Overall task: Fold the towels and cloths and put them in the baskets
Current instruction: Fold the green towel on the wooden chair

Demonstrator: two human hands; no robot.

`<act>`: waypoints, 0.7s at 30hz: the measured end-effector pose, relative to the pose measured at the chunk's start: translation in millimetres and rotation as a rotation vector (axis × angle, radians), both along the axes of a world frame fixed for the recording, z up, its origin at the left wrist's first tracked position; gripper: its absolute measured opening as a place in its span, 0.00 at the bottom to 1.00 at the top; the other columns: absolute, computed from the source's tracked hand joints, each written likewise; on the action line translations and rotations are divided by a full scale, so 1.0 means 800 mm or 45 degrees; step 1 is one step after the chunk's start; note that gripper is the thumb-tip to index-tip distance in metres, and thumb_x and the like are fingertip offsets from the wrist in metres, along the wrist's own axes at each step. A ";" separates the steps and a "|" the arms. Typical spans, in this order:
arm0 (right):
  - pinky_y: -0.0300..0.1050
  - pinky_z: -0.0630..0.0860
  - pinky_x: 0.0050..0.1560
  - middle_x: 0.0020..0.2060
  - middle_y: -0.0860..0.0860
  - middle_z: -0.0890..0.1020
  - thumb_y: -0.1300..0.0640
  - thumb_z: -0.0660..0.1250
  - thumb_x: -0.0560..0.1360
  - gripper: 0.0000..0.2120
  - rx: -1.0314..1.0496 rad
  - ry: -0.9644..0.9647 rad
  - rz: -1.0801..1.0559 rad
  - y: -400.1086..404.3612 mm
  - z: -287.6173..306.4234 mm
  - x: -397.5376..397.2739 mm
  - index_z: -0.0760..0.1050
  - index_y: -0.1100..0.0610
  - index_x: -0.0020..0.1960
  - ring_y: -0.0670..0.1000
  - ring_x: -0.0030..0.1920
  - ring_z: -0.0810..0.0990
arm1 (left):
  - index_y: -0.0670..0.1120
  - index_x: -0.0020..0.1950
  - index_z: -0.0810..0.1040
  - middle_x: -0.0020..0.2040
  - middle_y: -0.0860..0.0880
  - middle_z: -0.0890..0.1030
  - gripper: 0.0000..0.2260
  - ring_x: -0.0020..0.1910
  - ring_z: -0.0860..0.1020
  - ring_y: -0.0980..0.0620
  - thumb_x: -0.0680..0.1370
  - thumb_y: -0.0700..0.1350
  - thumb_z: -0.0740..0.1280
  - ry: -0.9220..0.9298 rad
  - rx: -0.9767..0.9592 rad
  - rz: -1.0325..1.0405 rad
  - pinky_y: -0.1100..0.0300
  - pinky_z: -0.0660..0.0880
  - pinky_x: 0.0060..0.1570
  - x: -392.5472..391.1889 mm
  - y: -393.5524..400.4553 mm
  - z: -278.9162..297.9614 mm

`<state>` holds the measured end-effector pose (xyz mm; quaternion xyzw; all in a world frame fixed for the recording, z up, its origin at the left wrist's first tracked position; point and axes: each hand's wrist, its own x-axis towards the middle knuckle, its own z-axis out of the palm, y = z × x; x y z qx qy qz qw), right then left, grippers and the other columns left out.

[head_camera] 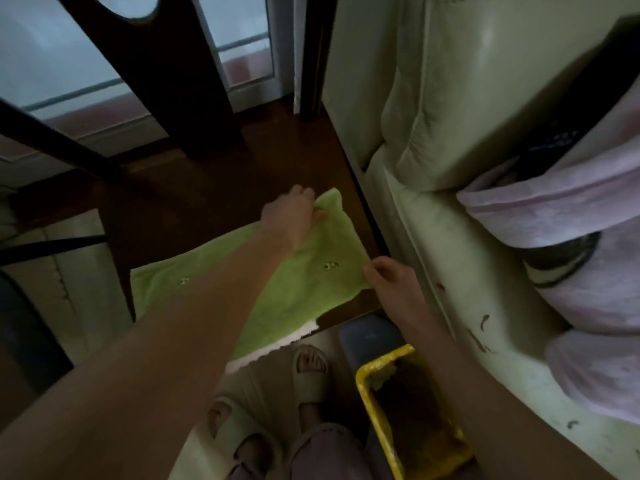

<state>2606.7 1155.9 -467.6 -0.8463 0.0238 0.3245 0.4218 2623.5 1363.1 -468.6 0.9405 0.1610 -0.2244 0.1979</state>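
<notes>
A: Where is the green towel [304, 282]?
B: It lies spread on the dark counter [194, 202]. The left hand [291, 211] pinches its far corner, the right hand [389, 275] pinches the near right corner.
A: And the yellow basket [367, 386]?
B: Just below the right hand, near the sandals [308, 372].

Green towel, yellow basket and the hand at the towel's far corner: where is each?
green towel [304, 285]: head view, on its flat middle.
yellow basket [367, 396]: head view, on its left rim.
left hand [289, 211]: head view, on its back.
</notes>
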 end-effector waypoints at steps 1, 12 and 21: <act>0.39 0.70 0.37 0.33 0.49 0.78 0.58 0.67 0.77 0.07 0.050 -0.016 0.020 0.002 0.002 0.003 0.78 0.57 0.40 0.43 0.34 0.74 | 0.46 0.66 0.69 0.66 0.45 0.69 0.16 0.65 0.69 0.45 0.81 0.50 0.60 -0.156 0.067 0.015 0.50 0.69 0.62 -0.008 -0.003 0.002; 0.43 0.68 0.31 0.32 0.57 0.77 0.57 0.64 0.78 0.08 -0.024 -0.083 0.204 0.003 -0.014 0.013 0.72 0.59 0.43 0.47 0.31 0.71 | 0.46 0.78 0.41 0.79 0.47 0.43 0.30 0.77 0.41 0.48 0.81 0.60 0.37 -0.225 0.222 -0.360 0.45 0.43 0.75 -0.100 -0.036 -0.047; 0.47 0.73 0.45 0.37 0.52 0.81 0.47 0.67 0.75 0.12 -0.253 -0.090 0.519 0.000 -0.004 0.027 0.79 0.57 0.45 0.52 0.40 0.80 | 0.45 0.79 0.43 0.79 0.47 0.46 0.30 0.78 0.44 0.47 0.81 0.60 0.39 -0.286 0.234 -0.416 0.44 0.45 0.75 -0.099 -0.038 -0.056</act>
